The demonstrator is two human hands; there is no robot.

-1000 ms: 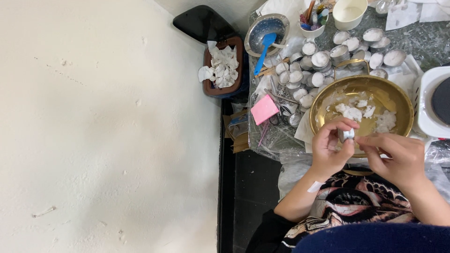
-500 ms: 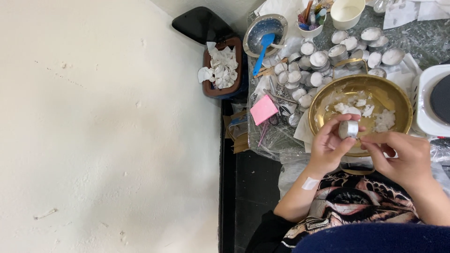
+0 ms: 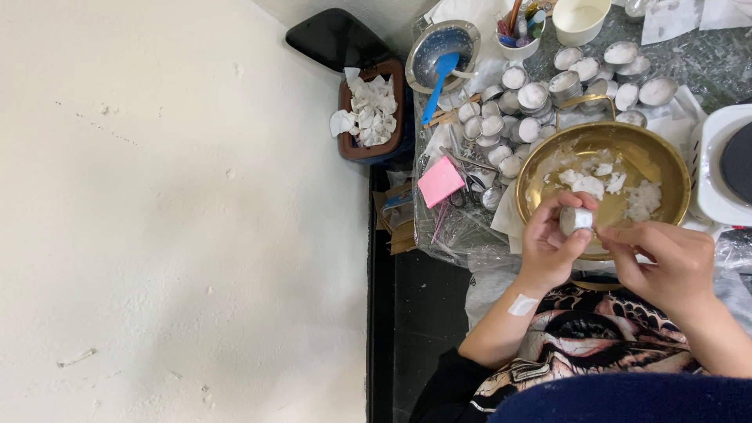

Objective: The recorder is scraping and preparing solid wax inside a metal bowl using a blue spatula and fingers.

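Note:
My left hand (image 3: 548,243) grips a small round metal cup (image 3: 576,219) over the near rim of a brass bowl (image 3: 662,164). My right hand (image 3: 662,262) is right beside it, its fingertips pinched at the cup's edge. White chunks of wax (image 3: 591,182) lie in the bowl's bottom. A white strip of plaster is stuck on my left wrist.
Several small metal cups (image 3: 517,102), some filled with white, crowd the table behind the bowl. A pink pad (image 3: 440,181), a metal dish with a blue spoon (image 3: 442,48), a brown tray of white scraps (image 3: 368,110), and a white hotplate (image 3: 724,164) at right.
Both hands have lifted the cup a little up and toward the bowl; the right fingers have closed in on its edge.

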